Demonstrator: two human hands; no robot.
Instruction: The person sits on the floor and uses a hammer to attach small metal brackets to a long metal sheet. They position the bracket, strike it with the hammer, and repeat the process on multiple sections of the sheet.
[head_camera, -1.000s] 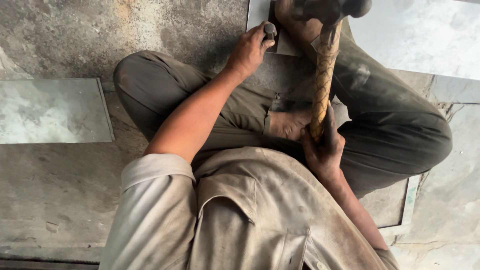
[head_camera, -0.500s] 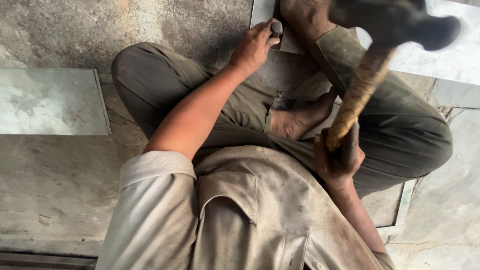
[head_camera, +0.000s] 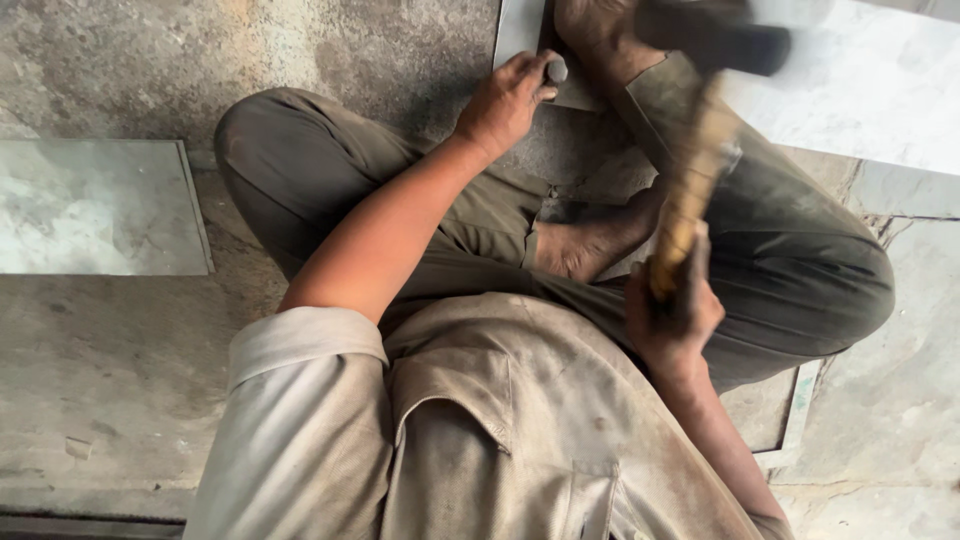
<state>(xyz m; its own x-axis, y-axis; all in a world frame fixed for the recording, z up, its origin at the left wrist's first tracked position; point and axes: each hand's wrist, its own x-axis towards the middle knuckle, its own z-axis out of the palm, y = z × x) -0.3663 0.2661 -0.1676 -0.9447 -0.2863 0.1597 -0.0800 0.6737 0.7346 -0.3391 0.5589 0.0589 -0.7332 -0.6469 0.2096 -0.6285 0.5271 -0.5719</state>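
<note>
I sit cross-legged on a rough floor. My left hand is closed around a short grey chisel, whose top pokes out beside my thumb, standing at the edge of a pale stone tile. My right hand grips the wooden handle of a hammer. The dark hammer head is blurred, raised to the right of the chisel and above my foot. The chisel's tip is hidden.
A grey marble tile lies in the floor at left. More pale slabs lie at the upper right and right. Rough cement floor spreads ahead of my knees. My other bare foot rests in my lap.
The hammer head has swung from above the chisel out to the right and is now coming back left. My right hand shifted slightly. My left hand keeps the chisel in place.
</note>
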